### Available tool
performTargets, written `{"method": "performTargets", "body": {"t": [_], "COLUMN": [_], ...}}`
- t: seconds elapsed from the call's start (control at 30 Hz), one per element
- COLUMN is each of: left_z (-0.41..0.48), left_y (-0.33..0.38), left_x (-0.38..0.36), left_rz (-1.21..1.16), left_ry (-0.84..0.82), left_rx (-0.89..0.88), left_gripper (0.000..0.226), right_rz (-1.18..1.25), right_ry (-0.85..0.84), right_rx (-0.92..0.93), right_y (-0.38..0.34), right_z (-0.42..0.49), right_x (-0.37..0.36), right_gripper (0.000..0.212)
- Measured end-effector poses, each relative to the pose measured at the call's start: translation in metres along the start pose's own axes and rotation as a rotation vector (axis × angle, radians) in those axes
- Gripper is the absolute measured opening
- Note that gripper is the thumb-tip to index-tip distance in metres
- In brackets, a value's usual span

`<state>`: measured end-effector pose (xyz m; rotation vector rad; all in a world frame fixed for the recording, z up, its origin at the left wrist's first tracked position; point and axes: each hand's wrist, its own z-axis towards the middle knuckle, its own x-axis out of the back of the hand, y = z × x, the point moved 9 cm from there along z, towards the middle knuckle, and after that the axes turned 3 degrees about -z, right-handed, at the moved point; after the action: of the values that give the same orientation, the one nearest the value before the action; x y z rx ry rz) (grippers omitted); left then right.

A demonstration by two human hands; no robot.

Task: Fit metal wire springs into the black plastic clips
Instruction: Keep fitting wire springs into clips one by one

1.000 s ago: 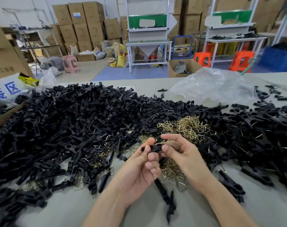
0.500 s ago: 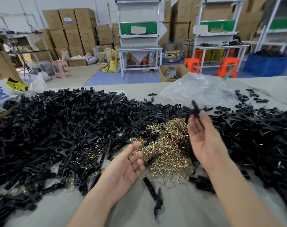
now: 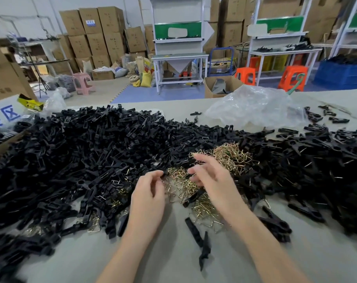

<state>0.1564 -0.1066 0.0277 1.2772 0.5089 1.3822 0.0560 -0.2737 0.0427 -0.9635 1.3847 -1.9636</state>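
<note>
Springs (image 3: 232, 158) lie in a brass-coloured heap at the centre of the frame, ringed by black clips (image 3: 81, 152) that cover the table (image 3: 163, 262) left and right. Your left hand (image 3: 148, 198) sits centre-low, fingers curled, tips at a clip by the heap's left edge; blur hides whether they grip it. Your right hand (image 3: 213, 180) hovers over the springs, fingers spread apart and blurred. A clear bag (image 3: 253, 107) lies upper right.

Head-worn wide camera looks forward and down over the table (image 3: 169, 254).
</note>
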Motion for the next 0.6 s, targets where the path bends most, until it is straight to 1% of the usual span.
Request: {"method": "performTargets", "body": {"t": [0.03, 0.07, 0.1, 0.27, 0.37, 0.47, 0.6], "left_z": [0.003, 0.007, 0.010, 0.031, 0.050, 0.070, 0.076], "left_y": [-0.002, -0.003, -0.005, -0.015, -0.022, -0.021, -0.009], "left_x": [0.001, -0.001, -0.004, -0.015, -0.030, -0.041, -0.046], "left_rz": [0.068, 0.129, 0.194, 0.500, 0.603, 0.629, 0.649], "left_ry": [0.013, 0.012, 0.006, 0.008, -0.089, -0.177, -0.203], "left_rx": [-0.019, -0.036, -0.050, -0.023, -0.009, -0.066, -0.236], "left_gripper": [0.026, 0.030, 0.034, 0.055, 0.065, 0.062, 0.046], "right_rz": [-0.172, -0.274, -0.307, -0.209, -0.167, -0.182, -0.166], "right_ry": [-0.036, -0.056, -0.059, -0.009, -0.005, -0.008, -0.013], "right_rx": [0.071, 0.124, 0.147, 0.134, 0.115, 0.122, 0.121], "right_y": [0.001, 0.001, 0.002, 0.008, 0.011, 0.011, 0.014], "right_z": [-0.003, -0.004, -0.004, -0.002, -0.003, -0.002, 0.000], "right_x": [-0.012, -0.020, -0.022, -0.011, -0.010, -0.011, -0.010], "right_gripper": [0.030, 0.031, 0.031, 0.033, 0.033, 0.031, 0.031]}}
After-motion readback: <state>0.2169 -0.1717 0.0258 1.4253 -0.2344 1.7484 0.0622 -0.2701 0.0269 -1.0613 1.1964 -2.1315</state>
